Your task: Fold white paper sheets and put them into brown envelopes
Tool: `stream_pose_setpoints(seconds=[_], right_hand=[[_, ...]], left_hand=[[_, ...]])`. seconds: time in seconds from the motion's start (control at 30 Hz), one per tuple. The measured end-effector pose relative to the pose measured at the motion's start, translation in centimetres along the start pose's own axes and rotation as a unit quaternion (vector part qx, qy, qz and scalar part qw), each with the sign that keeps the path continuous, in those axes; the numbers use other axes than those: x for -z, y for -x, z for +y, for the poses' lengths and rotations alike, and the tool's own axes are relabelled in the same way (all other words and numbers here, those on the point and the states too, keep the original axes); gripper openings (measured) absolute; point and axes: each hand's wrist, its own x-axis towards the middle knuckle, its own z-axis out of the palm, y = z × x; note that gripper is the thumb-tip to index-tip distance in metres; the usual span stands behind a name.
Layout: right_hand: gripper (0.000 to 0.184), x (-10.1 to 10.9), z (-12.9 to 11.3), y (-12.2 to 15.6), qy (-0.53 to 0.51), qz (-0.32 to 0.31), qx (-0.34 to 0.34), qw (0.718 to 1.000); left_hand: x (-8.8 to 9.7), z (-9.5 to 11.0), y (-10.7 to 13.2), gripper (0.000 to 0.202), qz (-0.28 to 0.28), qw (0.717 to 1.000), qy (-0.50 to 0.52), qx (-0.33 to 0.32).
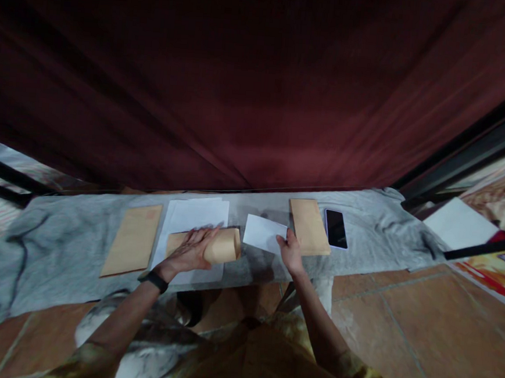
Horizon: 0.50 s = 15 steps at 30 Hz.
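My left hand (190, 249) grips a brown envelope (224, 246) whose mouth bulges open toward the right. It lies on a stack of white sheets (198, 215). My right hand (290, 251) pinches the near right corner of a folded white paper (263, 232), held just right of the envelope's mouth. A black band is on my left wrist.
A grey cloth (56, 243) covers the floor strip below a dark red curtain (260, 85). On it lie a brown envelope at the left (132, 239), another at the right (308, 225) and a black phone (335, 228). Tiled floor (398, 334) lies nearer me.
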Motion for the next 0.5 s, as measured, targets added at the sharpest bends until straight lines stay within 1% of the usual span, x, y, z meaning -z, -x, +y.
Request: stream_pose_setpoints(seconds=[0.1, 0.2, 0.27, 0.33, 0.4, 0.5], right_hand=[[0.029, -0.5, -0.9, 1.0, -0.007, -0.032, 0.002, 0.999], [0.025, -0.9, -1.2, 1.9, 0.025, -0.065, 0.010, 0.997], [0.023, -0.9, -1.1, 2.2, 0.050, -0.102, 0.023, 0.993], [0.022, -0.8, -1.2, 2.0, 0.075, -0.130, 0.039, 0.988], [0.020, -0.6, -1.3, 1.5, 0.107, -0.140, 0.048, 0.983], [0.018, -0.7, -1.9, 0.4, 0.148, -0.148, 0.042, 0.977]], left_hand=[[-0.2, -0.1, 0.0, 0.128, 0.001, 1.000, 0.002, 0.001], [-0.2, -0.1, 0.0, 0.128, 0.000, 1.000, 0.000, 0.004], [-0.3, -0.1, 0.0, 0.129, -0.003, 1.000, -0.003, 0.003], [-0.3, -0.1, 0.0, 0.129, -0.006, 1.000, -0.006, 0.002], [-0.3, -0.1, 0.1, 0.129, -0.006, 1.000, -0.007, -0.001], [-0.4, -0.1, 0.1, 0.128, -0.002, 1.000, -0.007, -0.007]])
